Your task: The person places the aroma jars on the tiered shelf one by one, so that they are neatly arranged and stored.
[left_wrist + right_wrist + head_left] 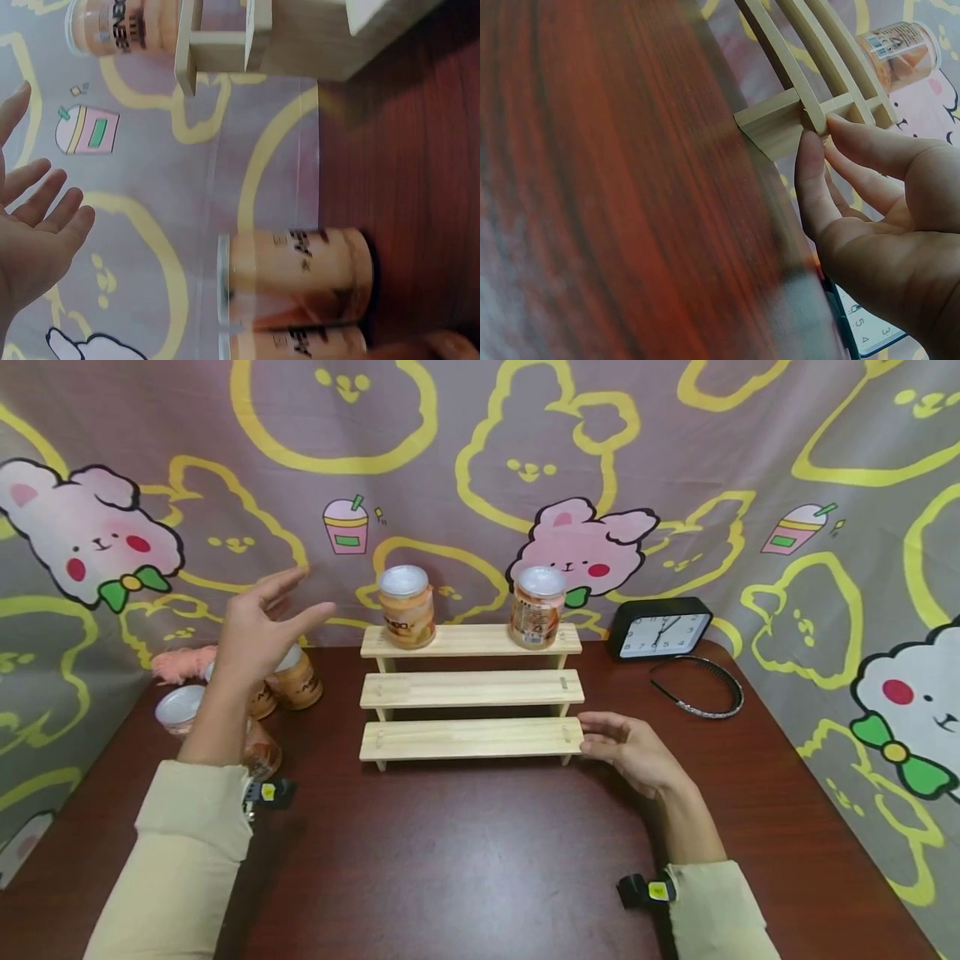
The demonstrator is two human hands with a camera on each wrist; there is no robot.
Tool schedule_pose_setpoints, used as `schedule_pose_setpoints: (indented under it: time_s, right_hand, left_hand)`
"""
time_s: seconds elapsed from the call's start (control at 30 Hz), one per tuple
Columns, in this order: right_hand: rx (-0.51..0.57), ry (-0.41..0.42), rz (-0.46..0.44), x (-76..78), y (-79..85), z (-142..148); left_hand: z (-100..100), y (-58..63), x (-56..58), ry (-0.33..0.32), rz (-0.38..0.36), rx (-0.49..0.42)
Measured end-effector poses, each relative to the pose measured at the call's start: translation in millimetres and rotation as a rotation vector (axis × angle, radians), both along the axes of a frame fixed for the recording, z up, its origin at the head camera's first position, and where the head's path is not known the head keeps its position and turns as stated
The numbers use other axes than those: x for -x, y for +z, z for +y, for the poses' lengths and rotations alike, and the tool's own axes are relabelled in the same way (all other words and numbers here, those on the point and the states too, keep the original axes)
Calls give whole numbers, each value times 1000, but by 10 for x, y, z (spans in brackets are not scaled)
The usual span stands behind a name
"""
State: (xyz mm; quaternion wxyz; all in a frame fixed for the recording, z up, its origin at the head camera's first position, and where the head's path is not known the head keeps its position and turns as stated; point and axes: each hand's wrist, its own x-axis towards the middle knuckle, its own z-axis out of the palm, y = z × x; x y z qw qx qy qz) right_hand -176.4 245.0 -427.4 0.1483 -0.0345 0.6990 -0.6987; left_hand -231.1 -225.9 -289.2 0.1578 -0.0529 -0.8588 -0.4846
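A three-tier wooden display rack stands in the middle of the table. Two orange cans with pale lids sit on its top tier, the left can and the right can. My right hand pinches the right end of the lowest tier between thumb and fingers; in the right wrist view the fingertips meet at that corner. Raised in the air left of the rack, my left hand holds nothing, its fingers and thumb spread apart. Below and behind it stand several more cans, partly hidden by the forearm.
A black clock stands at the back right, with a headband lying before it. Something pink and fluffy lies at the back left. A patterned cloth hangs behind and along both sides of the brown table.
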Motion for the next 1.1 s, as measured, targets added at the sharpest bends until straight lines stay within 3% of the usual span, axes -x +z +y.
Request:
schedule_pose_setpoints:
  time_s: [0.2,0.5,0.83,1.1]
  right_hand:
    - [7,2,3,-13,-11,8]
    - [45,-8,0,-2,-54,-14]
    - [65,-13,1,5,-59,-6]
    - [50,-11,7,14,-66,-5]
  left_hand:
    - [-136,-31,-89,50,-44,32]
    - [-383,-94,-191,89,-46,27]
    - [-704,-161,-328,251,-179,8]
    - [-895,-231,-393,316,-242,-23]
